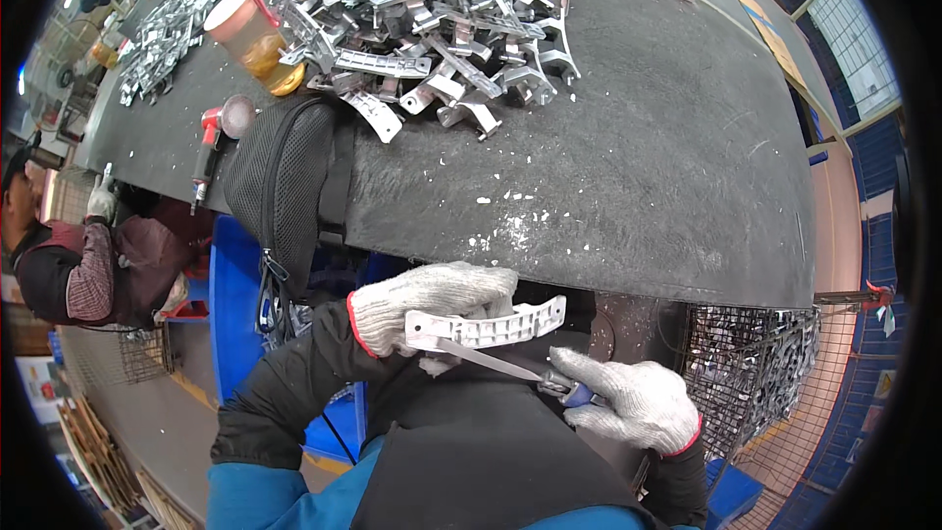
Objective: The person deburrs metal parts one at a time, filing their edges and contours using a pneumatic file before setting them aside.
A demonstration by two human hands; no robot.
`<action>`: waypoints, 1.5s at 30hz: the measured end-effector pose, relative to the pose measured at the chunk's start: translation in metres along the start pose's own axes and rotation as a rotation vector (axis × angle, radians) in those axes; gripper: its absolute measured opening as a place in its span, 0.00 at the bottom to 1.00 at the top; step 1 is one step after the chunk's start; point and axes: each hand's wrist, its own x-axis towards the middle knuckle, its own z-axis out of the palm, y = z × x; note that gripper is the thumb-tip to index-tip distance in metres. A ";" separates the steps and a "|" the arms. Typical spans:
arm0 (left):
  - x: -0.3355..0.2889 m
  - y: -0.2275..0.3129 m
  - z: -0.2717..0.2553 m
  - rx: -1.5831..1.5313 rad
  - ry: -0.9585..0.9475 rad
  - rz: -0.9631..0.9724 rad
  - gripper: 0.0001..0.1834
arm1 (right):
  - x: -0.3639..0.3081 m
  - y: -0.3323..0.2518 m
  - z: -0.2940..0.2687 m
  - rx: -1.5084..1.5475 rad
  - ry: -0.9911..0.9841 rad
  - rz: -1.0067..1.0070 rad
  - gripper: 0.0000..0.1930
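Both my hands wear white knit gloves with red cuffs. My left hand (427,299) is closed on a curved, ribbed silver metal bracket (491,327), held over my lap just off the table's near edge. A hole shows at each end of the bracket. In my right hand (633,397) is the blue handle of a flat file (491,362). The file's narrow blade points left, and its tip lies against the underside of the bracket's left end. My left fingertips are partly hidden behind the bracket.
A heap of metal brackets (442,29) lies on the dark table (667,137), beside a jug of yellow liquid (257,44). A black mesh bag (280,172) and red power tool (208,147) are at left. A wire basket of parts (746,373) stands right. Another person (98,255) sits left.
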 end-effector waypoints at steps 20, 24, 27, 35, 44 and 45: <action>-0.058 0.020 -0.006 0.971 0.277 0.790 0.25 | 0.047 0.083 -0.033 1.231 0.950 0.146 0.44; -0.135 0.057 0.035 0.663 1.153 0.289 0.18 | 0.043 0.121 -0.025 1.350 0.995 0.133 0.46; -0.207 0.029 0.040 0.737 1.606 0.197 0.14 | 0.046 0.115 -0.021 1.398 1.001 0.086 0.46; -0.102 0.049 0.043 1.470 1.469 0.380 0.16 | 0.050 0.107 -0.025 1.355 1.049 0.136 0.46; 0.155 0.122 -0.020 1.847 0.806 0.146 0.30 | 0.054 0.095 -0.016 1.155 1.126 0.211 0.47; 0.173 0.116 -0.041 1.972 0.710 0.170 0.24 | 0.053 0.094 -0.013 1.170 1.139 0.191 0.47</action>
